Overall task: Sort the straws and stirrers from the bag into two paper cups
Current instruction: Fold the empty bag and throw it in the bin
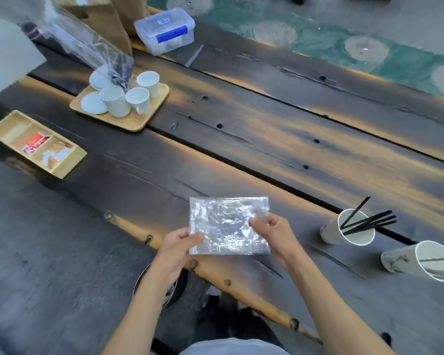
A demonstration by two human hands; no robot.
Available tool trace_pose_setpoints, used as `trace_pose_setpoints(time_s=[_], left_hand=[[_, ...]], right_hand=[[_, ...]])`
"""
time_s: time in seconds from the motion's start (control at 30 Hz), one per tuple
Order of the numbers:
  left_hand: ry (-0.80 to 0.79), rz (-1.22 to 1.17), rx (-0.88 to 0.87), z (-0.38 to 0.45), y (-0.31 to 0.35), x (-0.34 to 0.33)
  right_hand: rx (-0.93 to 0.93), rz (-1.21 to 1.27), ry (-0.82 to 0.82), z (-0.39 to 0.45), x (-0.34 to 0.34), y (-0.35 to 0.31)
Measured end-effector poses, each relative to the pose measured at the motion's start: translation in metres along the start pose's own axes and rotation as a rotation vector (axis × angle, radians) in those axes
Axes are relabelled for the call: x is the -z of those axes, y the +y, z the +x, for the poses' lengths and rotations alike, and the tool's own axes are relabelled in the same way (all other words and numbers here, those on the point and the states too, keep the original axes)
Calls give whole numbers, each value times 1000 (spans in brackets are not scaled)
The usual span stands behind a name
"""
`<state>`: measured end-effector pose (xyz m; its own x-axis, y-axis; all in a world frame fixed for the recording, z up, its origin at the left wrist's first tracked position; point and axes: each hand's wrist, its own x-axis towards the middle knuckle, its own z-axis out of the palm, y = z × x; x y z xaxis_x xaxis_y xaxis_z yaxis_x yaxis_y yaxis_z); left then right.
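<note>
Clear plastic bag [229,225], flat, crinkled, glare on its face; I pinch it by both lower corners. Nearer paper cup [349,230] stands right of the bag, white, upright, a bundle of black straws [369,222] leaning out over its rim. Second paper cup [418,261] sits farther right of the bag, thin black stirrers [438,259] inside.

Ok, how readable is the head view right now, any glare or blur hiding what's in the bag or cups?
Head view: glare on the clear bag, pinched by the left hand and right hand, hides its contents; overall softness blurs the near paper cup and the far-right paper cup; wide-angle distortion bends the table edges.
</note>
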<state>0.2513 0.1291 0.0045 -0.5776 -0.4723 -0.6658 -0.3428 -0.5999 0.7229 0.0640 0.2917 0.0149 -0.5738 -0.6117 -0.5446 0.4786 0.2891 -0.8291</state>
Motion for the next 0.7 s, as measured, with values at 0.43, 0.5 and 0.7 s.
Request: trace_pose_setpoints(time_s=[0.43, 0.5, 0.7], left_hand=[[508, -479, -13, -98, -89, 72], [615, -539, -16, -108, -109, 91], [792, -884, 23, -115, -165, 138]], right_hand=[[-89, -304, -283, -12, -114, 32], [-153, -270, -292, -15, -140, 48], [-287, -268, -307, -12, -209, 113]])
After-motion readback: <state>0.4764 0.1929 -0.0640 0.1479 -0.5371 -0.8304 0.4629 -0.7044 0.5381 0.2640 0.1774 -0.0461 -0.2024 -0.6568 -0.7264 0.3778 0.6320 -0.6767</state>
